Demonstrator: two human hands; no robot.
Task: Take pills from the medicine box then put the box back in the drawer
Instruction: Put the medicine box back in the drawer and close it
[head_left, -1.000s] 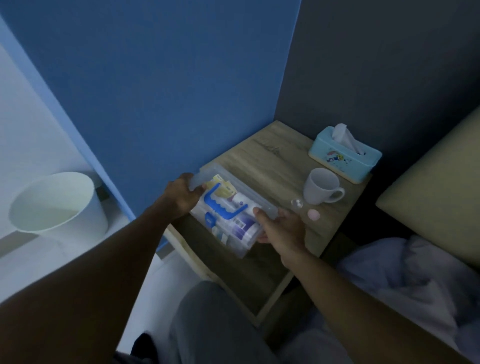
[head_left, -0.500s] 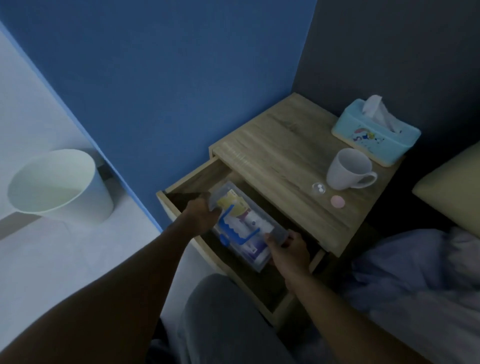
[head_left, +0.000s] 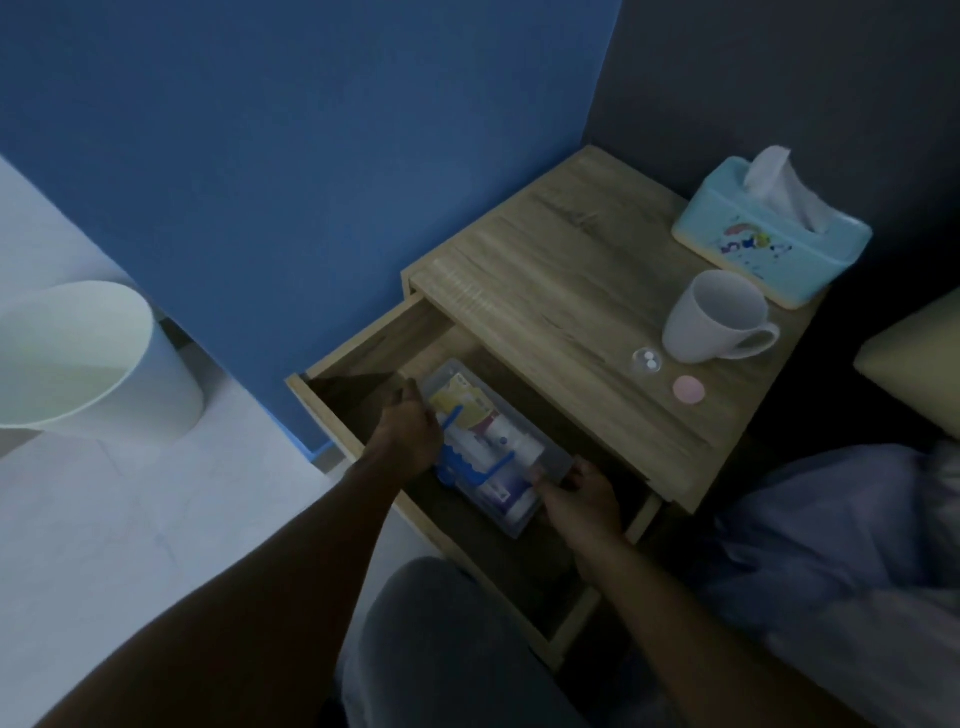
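Note:
The clear plastic medicine box (head_left: 491, 441) with a blue handle and several packets and bottles inside sits low in the open wooden drawer (head_left: 358, 353) of the nightstand. My left hand (head_left: 408, 436) grips the box's left end. My right hand (head_left: 582, 499) grips its right end. Two white pills lie in a small clear cap (head_left: 648, 360) on the nightstand top, and a pink round lid (head_left: 689, 388) lies beside it.
A white mug (head_left: 719, 317) and a light blue tissue box (head_left: 771, 239) stand on the nightstand top (head_left: 561, 270). A white waste bin (head_left: 78, 358) stands on the floor at the left. Bedding (head_left: 841, 530) and a pillow lie at the right. My knee is below the drawer.
Both hands carried the medicine box from above the nightstand's front edge down into the open drawer. The camera view shifted so the drawer is in full sight.

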